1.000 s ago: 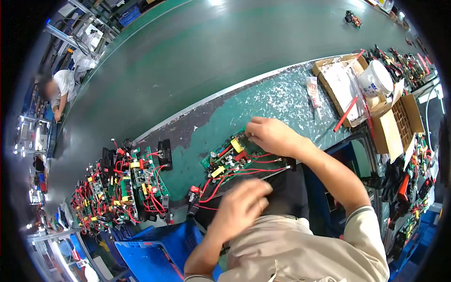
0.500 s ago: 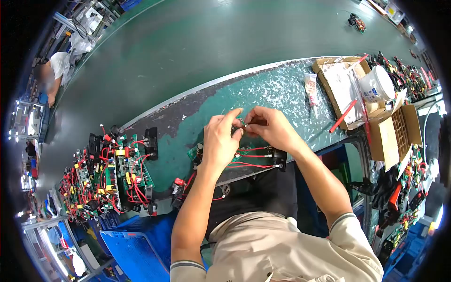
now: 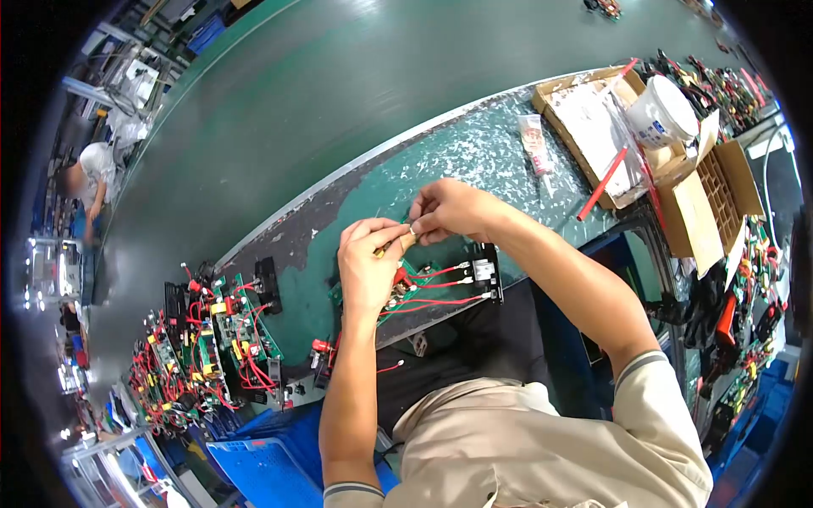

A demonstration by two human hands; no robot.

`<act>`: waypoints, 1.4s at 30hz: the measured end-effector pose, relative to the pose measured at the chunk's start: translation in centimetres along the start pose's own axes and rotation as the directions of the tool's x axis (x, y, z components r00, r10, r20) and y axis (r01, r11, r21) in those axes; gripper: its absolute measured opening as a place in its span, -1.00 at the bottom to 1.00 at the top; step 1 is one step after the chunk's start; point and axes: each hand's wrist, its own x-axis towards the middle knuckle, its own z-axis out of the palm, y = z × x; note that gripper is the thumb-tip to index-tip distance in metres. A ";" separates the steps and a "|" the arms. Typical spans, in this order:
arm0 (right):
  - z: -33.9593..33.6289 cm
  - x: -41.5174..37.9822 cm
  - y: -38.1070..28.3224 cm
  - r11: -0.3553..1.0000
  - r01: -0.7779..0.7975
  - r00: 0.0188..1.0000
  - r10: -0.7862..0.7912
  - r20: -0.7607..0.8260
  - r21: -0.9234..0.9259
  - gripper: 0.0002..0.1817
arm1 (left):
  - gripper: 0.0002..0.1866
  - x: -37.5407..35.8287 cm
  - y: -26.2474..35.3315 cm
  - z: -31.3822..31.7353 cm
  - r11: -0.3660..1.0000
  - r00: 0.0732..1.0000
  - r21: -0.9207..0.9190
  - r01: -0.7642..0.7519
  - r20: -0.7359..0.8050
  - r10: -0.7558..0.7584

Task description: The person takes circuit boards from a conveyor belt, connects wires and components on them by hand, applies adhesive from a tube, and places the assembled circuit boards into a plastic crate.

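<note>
My left hand [image 3: 366,258] and my right hand [image 3: 456,210] meet over the bench, fingertips pinched close together. Between them shows a small yellowish and whitish piece [image 3: 408,237], too small to name and mostly covered by the fingers. Both hands are closed around it. Just below lies a green circuit board [image 3: 405,292], partly hidden by my left hand. Red wires [image 3: 445,303] run from the board to a black end panel [image 3: 489,275] at the bench's near edge.
Several wired circuit boards [image 3: 207,339] are piled on the left. A glue tube [image 3: 534,144], a red stick [image 3: 603,184], a cardboard tray [image 3: 563,127] and a white tub [image 3: 665,110] are on the right. A blue bin [image 3: 262,470] stands below. Another person [image 3: 97,173] is far left.
The view has shifted and turned a little. My hands remain together, with a yellowish piece now showing between the fingers. The white face of a part on the black end panel now shows.
</note>
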 end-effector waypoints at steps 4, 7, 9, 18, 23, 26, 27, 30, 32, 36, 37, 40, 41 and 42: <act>0.1 0.6 0.6 1.000 0.016 1.000 -0.017 0.011 0.019 -0.80 | -0.80 0.0 -0.5 0.2 0.999 0.999 -0.021 -0.034 -0.023 0.034; 0.4 -2.1 -0.2 0.795 0.159 0.955 -0.273 -0.112 -0.585 -0.72 | -0.80 -0.3 -0.4 0.3 0.997 0.999 -0.082 0.005 -0.048 -0.009; 0.1 -3.4 2.0 0.613 0.223 0.887 -0.450 -0.103 -0.758 -0.69 | -0.81 -0.1 0.5 0.0 0.995 0.999 -0.093 0.039 0.004 -0.039; 0.7 -6.0 3.3 0.726 0.205 0.945 -0.321 -0.060 -0.656 -0.69 | -0.83 0.8 1.5 -1.0 0.988 0.968 -0.144 -0.049 0.235 0.083; 0.4 -3.9 3.6 0.651 0.228 0.921 -0.386 -0.058 -0.724 -0.67 | -0.84 0.2 2.2 -0.2 0.975 0.974 0.103 -0.197 0.132 0.182; 1.4 -4.4 2.9 0.661 0.121 0.923 -0.349 -0.161 -0.741 -0.68 | -0.85 -0.1 3.0 0.1 0.932 0.968 0.262 -0.248 0.086 0.234; 1.6 -4.1 3.2 0.637 0.113 0.915 -0.365 -0.170 -0.762 -0.70 | -0.85 -0.1 3.3 0.2 0.935 0.973 0.267 -0.231 0.085 0.216; 1.7 -4.2 3.6 0.650 0.109 0.907 -0.375 -0.192 -0.752 -0.71 | -0.83 -0.4 4.5 0.0 0.859 0.969 0.450 -0.245 0.094 0.228; 1.9 -4.0 3.8 0.654 0.106 0.900 -0.383 -0.208 -0.749 -0.74 | -0.84 -0.5 4.8 0.1 0.831 0.968 0.497 -0.248 0.098 0.230; 2.2 -4.0 3.9 0.661 0.110 0.893 -0.393 -0.217 -0.743 -0.78 | -0.86 -0.6 5.7 0.1 0.806 0.980 0.557 -0.199 0.091 0.179; 2.2 -4.0 4.0 0.662 0.114 0.892 -0.397 -0.218 -0.741 -0.79 | -0.86 -0.5 5.6 0.2 0.803 0.979 0.560 -0.203 0.097 0.180; 2.1 -4.0 4.1 0.665 0.127 0.886 -0.409 -0.217 -0.736 -0.80 | -0.86 -0.3 5.6 0.5 0.791 0.977 0.573 -0.213 0.113 0.182; 2.1 -4.0 4.1 0.666 0.130 0.885 -0.412 -0.217 -0.734 -0.81 | -0.86 -0.2 5.8 0.6 0.785 0.976 0.581 -0.216 0.120 0.180; 2.1 -4.1 4.2 0.669 0.132 0.884 -0.413 -0.218 -0.731 -0.81 | -0.86 -0.2 6.0 0.7 0.778 0.975 0.588 -0.221 0.129 0.179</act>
